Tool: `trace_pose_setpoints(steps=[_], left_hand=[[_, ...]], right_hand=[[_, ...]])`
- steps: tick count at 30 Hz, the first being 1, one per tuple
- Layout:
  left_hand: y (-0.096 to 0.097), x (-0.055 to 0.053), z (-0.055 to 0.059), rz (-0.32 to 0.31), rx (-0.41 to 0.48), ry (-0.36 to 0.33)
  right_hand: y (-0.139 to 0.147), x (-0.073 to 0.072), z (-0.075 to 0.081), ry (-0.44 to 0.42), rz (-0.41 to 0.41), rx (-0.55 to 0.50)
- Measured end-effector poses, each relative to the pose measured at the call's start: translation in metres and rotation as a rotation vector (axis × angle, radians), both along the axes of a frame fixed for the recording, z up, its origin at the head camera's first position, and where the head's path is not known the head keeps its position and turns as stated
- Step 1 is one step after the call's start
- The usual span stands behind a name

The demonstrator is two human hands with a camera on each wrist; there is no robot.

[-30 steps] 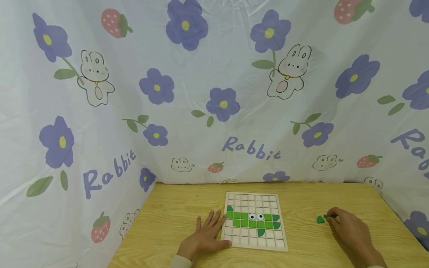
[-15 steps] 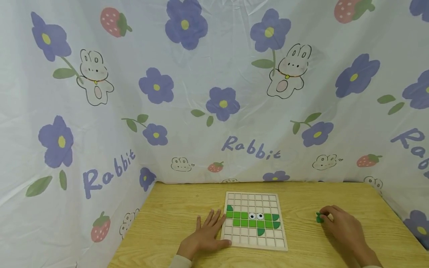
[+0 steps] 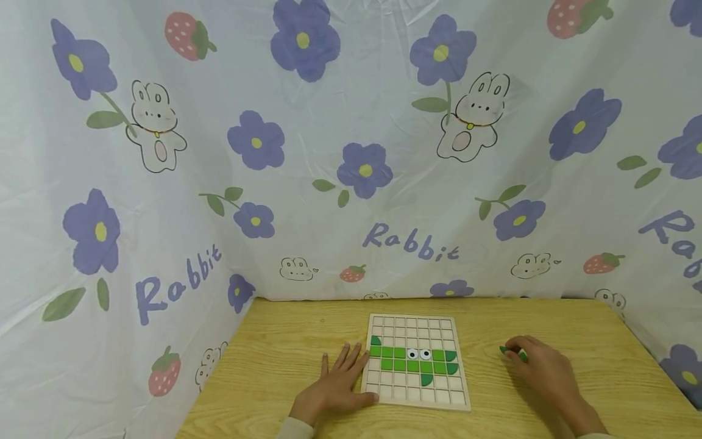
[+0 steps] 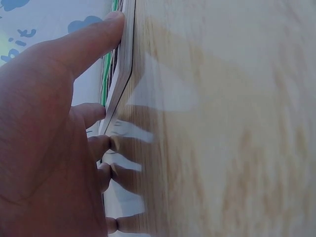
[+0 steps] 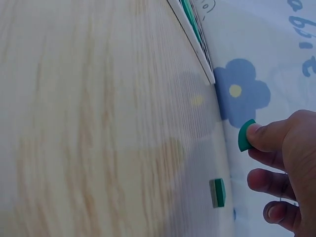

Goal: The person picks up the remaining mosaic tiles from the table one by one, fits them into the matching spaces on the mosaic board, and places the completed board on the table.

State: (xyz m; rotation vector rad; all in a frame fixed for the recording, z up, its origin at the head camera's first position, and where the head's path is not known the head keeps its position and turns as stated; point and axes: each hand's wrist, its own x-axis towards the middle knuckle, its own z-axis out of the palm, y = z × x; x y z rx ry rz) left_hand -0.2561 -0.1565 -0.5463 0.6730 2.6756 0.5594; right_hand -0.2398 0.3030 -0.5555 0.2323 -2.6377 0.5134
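Observation:
A pale grid board (image 3: 382, 395) lies on the table, partly filled with light green squares, darker green quarter-round tiles and two eye tiles (image 3: 419, 354). My left hand (image 3: 336, 390) rests flat at the board's left side, fingers spread, the thumb on its near left corner. To the right of the board, my right hand (image 3: 548, 371) pinches a dark green quarter-round tile (image 5: 243, 136) between thumb and forefinger, raised off the table. A second green tile (image 5: 217, 192) lies on the tabletop beneath that hand, mostly covered by the fingers in the head view.
The wooden table (image 3: 285, 341) carries the board near its middle. Behind and at both sides hangs a white curtain (image 3: 307, 219) printed with rabbits, purple flowers and strawberries.
My right hand has moved left across the table with the pinched tile, passing over the second tile, which lay uncovered beside it earlier. The left hand and the board have stayed put.

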Motion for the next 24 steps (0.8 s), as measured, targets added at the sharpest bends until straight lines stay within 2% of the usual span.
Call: trace_pose_setpoints(steps=[6,15,24], left_hand=[[-0.001,0.001,-0.001,0.002,0.018,-0.001],[-0.001,0.001,-0.003,0.0,0.025,-0.009],[-0.001,0.0,-0.002,0.002,0.024,-0.02]], right_hand=[[-0.021,-0.003,0.002,-0.023,0.017,-0.013],[-0.05,-0.007,0.005,0.075,0.081,0.018],[-0.072,-0.009,0.008,0.09,0.126,-0.014]])
